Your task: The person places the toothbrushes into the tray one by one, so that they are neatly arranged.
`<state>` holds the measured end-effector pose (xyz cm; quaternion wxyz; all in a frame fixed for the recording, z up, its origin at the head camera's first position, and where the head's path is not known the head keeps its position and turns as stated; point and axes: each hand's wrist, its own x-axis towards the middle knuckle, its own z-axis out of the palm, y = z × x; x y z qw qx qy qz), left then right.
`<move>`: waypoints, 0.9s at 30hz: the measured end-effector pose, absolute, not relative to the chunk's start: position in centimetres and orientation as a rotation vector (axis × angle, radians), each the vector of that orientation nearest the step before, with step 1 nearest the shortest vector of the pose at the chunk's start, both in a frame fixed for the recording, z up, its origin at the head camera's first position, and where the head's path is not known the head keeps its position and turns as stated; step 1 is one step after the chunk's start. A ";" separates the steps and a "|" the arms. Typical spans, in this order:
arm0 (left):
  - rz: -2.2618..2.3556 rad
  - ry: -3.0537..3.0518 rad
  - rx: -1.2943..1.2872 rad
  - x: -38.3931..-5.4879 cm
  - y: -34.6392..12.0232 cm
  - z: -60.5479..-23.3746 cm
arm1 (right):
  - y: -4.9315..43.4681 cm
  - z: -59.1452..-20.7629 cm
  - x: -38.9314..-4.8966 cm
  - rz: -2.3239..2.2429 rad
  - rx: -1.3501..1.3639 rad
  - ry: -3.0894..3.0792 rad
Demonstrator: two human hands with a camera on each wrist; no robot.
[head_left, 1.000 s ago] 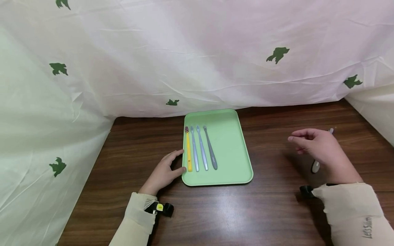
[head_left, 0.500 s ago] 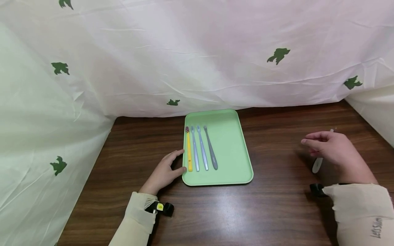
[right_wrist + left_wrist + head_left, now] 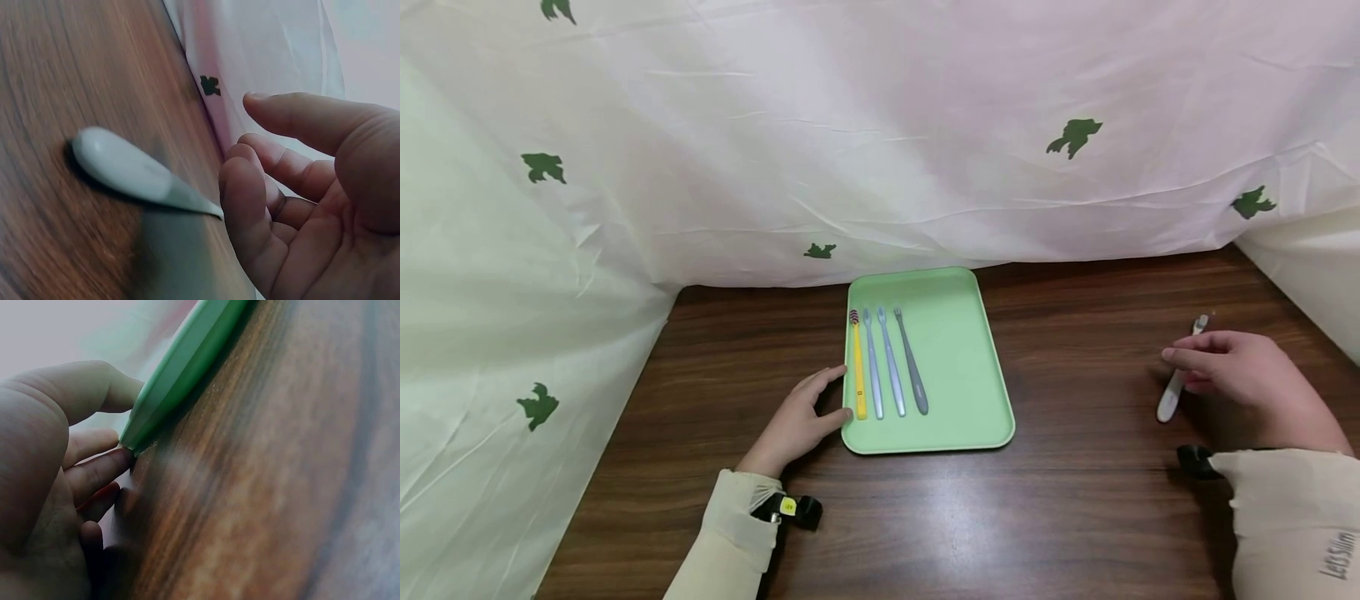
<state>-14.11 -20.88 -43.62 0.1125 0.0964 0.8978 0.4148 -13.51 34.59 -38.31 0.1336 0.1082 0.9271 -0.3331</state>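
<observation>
A pale green tray [image 3: 966, 367] lies on the table. On its left half several toothbrushes lie side by side: a yellow one [image 3: 860, 375], two light blue ones [image 3: 874, 375] [image 3: 893, 375] and a grey one [image 3: 913, 367]. My left hand [image 3: 797, 425] rests against the tray's left edge, thumb and fingertips at the rim; the left wrist view shows them touching the green edge [image 3: 181, 369]. To the right, a white toothbrush [image 3: 1168, 398] lies on the wood. My right hand [image 3: 1247, 379] hovers over its middle with loosely bent fingers, nothing between them, partly hiding it.
The dark wooden table [image 3: 1037, 525] carries the tray near its back edge. White cloth [image 3: 925, 150] with green leaf-like shapes hangs behind and on both sides. A small camera on a strap [image 3: 808, 512] sits on the left wrist.
My right hand has moved right and come close over the white toothbrush, more of which now shows. The left hand and the tray have stayed in place.
</observation>
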 end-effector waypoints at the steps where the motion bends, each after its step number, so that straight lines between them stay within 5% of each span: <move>1: 1.216 2.637 0.281 -14.1 -20.9 -43.6 | 34.6 -38.4 -13.5 -0.985 0.331 2.679; 27: 1.206 2.665 0.310 -14.7 -20.8 -43.2 | 34.7 -38.8 -13.9 -1.077 0.319 2.648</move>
